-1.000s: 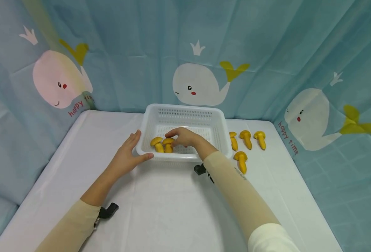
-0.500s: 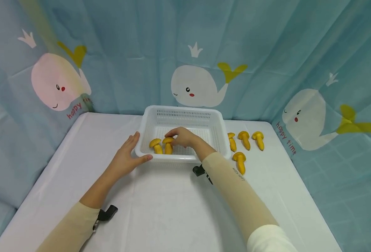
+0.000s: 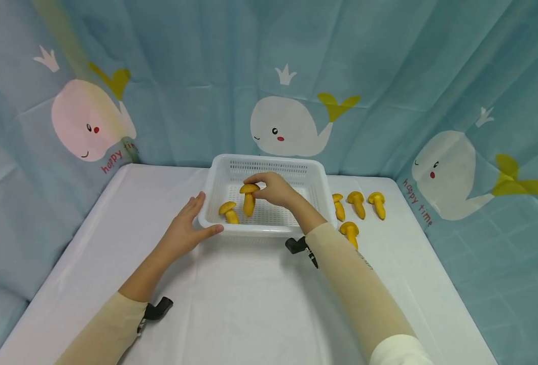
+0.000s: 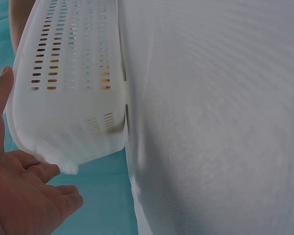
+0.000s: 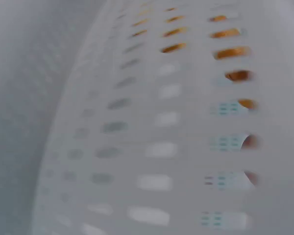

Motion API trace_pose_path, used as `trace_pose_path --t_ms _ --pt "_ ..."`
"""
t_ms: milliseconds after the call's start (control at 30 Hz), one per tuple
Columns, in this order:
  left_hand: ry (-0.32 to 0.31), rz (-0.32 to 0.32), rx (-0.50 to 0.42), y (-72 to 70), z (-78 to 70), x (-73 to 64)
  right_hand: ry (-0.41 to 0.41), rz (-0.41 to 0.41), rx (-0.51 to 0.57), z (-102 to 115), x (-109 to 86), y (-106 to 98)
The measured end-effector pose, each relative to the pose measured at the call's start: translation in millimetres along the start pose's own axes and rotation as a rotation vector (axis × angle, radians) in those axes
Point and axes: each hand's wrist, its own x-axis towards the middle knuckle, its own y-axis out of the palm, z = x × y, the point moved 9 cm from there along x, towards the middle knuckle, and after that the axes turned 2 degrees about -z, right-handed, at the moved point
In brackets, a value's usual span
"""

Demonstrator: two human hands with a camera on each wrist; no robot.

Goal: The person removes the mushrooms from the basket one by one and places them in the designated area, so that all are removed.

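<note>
A yellow toy mushroom (image 3: 249, 199) hangs upright over the basket floor, its stem pinched in my right hand (image 3: 278, 190). Beside it, a second yellow mushroom (image 3: 229, 212) lies at the left end of the white plastic basket (image 3: 269, 229). My left hand (image 3: 188, 228) spans the basket's near left corner, thumb at the front rim and fairly straight fingers along the left side. In the left wrist view, the left hand (image 4: 29, 191) is against the perforated basket wall (image 4: 78, 54). The right wrist view is blurred; yellow shows through the basket's slots (image 5: 230, 52).
Several more yellow mushrooms (image 3: 356, 204) lie on the white tablecloth (image 3: 250, 299) right of the basket, one (image 3: 350, 233) nearer than the others and partly behind the right sleeve. Blue whale-print curtains (image 3: 182, 101) close off the back and sides.
My right hand has lifted one mushroom from beside the other and moved it slightly up and right within the basket. The left hand keeps its place at the corner.
</note>
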Motion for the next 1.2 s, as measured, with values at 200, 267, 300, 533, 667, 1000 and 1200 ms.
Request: trace_pose_path --t_ms 200,267,300,533,667,1000,1200 --pt "-0.003 0.001 0.004 -0.2 -0.9 -0.5 -0.037 -0.033 0.019 14.3 -11.8 -23.6" --pt "-0.005 0.000 -0.001 0.2 -1.0 -0.8 -0.059 -0.038 0.026 18.6 -16.3 -30.6" --pt "-0.006 0.000 -0.003 0.6 -0.9 -1.0 -0.072 -0.038 0.031 20.6 -18.8 -33.9" --pt "0.004 -0.020 -0.011 1.1 0.3 -2.5 -0.094 -0.040 0.059 25.7 -39.4 -55.9" --pt "0.020 -0.019 -0.013 -0.4 -0.7 -3.0 -0.069 -0.059 0.061 21.1 -51.8 -69.9" --pt "0.020 -0.013 -0.004 -1.8 -1.2 -2.0 -0.069 -0.084 0.092 5.8 -85.7 -100.1" --pt "0.016 -0.015 -0.003 0.0 -2.2 -1.5 -0.043 -0.118 0.053 -9.8 -110.9 -117.4"
